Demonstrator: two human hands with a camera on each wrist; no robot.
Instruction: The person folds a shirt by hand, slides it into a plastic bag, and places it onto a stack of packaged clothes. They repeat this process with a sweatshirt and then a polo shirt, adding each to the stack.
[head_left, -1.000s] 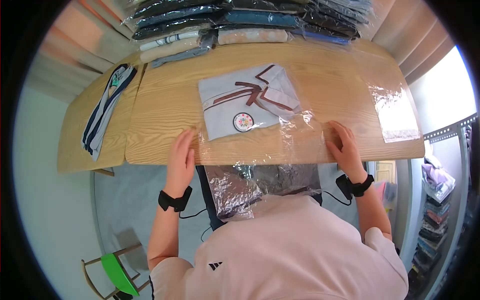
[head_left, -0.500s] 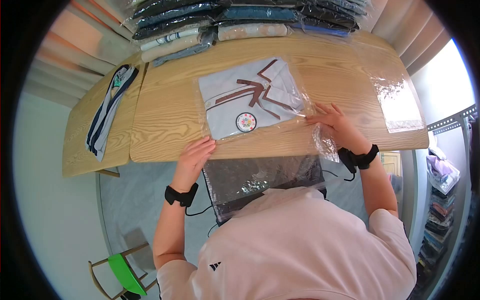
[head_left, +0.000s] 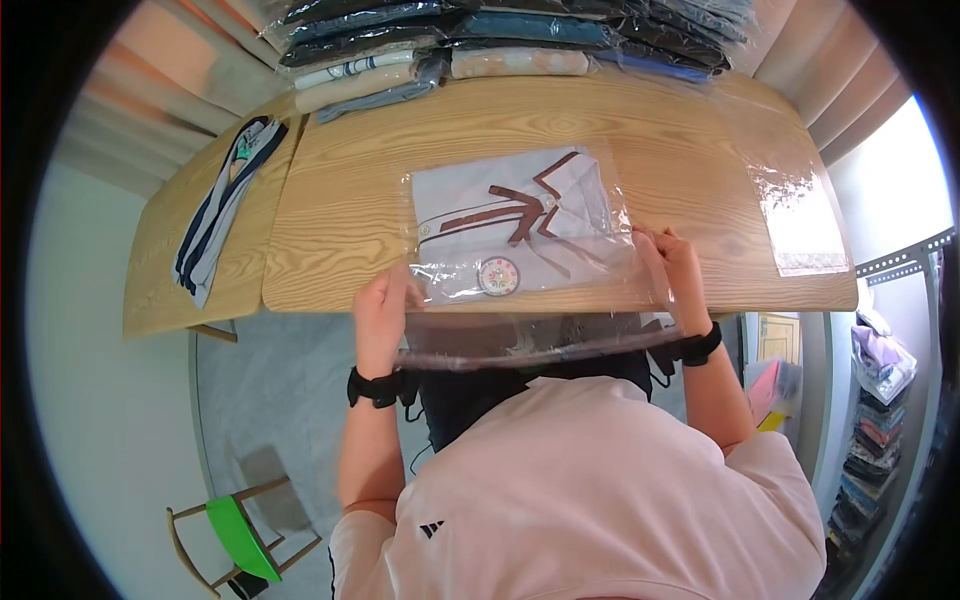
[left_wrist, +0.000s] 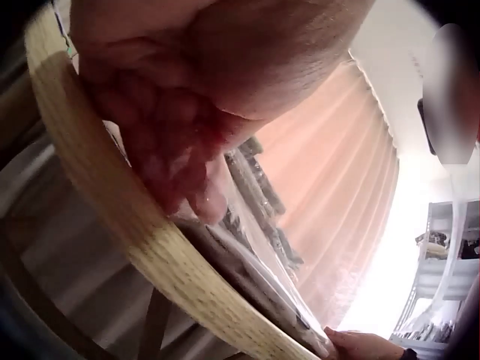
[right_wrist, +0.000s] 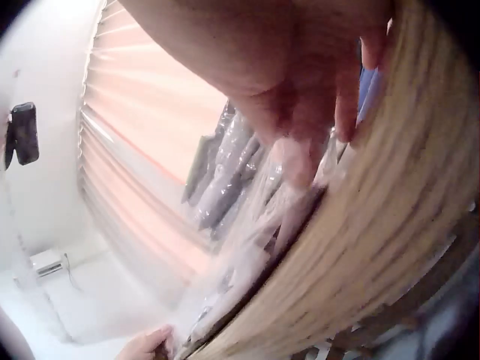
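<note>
A folded light grey shirt (head_left: pixel 470 205) with brown trim and a round badge lies inside a clear plastic bag (head_left: pixel 590 295) by the table's front edge. My left hand (head_left: pixel 380 310) pinches the bag's left side, its fingers curled in the left wrist view. At the opposite side my right hand (head_left: pixel 678 265) pinches the plastic between thumb and fingers, as the right wrist view also shows. Between the two hands a loose span of clear film stretches past the table edge toward my body. The film overlaps the badge and lower part of the shirt.
Bagged garments (head_left: pixel 520 35) are stacked at the back of the wooden table (head_left: pixel 345 215). A striped garment (head_left: pixel 228 205) lies on the left tabletop, and another clear bag (head_left: pixel 800 225) lies at the right. A green-backed chair (head_left: pixel 240 535) stands on the floor at lower left.
My hands went from resting at the bag's sides to pinching its edges. The bagged shirt shifted slightly right and nearer, and the loose film that hung over my lap is now drawn up taut.
</note>
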